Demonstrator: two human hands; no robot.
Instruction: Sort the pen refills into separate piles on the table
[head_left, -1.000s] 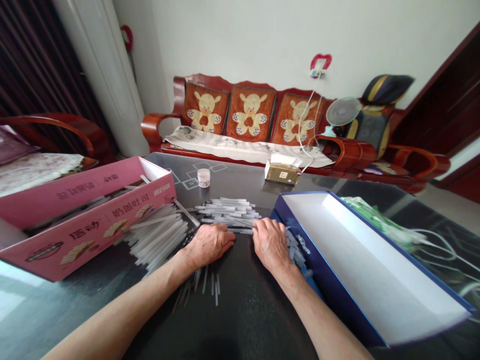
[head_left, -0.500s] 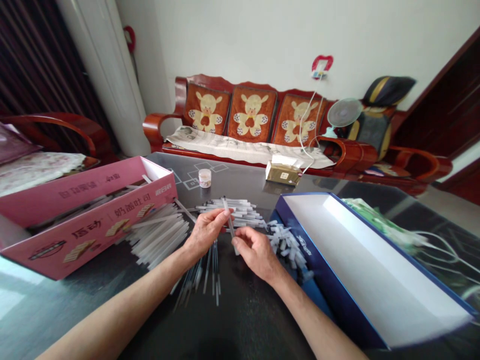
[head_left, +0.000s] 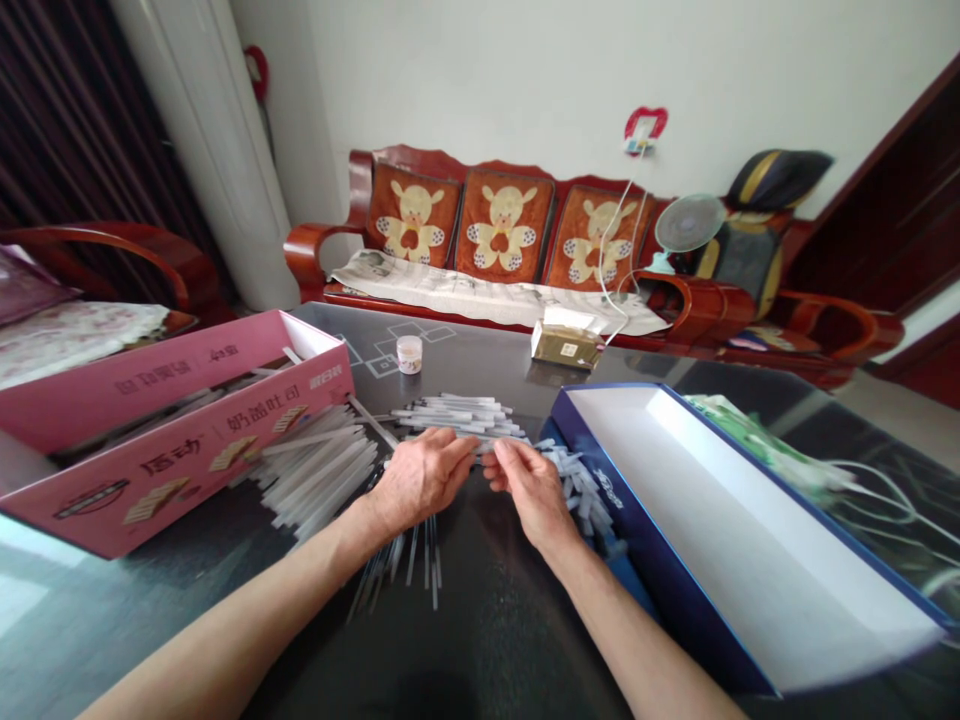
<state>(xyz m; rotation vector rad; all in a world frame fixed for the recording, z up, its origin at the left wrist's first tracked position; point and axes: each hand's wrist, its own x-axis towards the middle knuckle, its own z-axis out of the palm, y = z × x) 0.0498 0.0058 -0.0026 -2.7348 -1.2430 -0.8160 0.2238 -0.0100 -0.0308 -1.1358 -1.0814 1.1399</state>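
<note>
Just short of the pile of white tubes (head_left: pixel 457 412) on the desk (head_left: pixel 495 620), the left hand (head_left: pixel 427 472) and right hand (head_left: pixel 531 488) are nearly meeting. The tube they were holding aslant half a second ago is no longer showing clearly, suggesting it is lying level between the fingertips. The left hand is arching palm down, the right curling thumb near fingers; whether either grip is clamping on the tube, I cannot tell. Short pieces (head_left: pixel 581 490) are lying between the right hand and the blue box (head_left: pixel 679 600).
</note>
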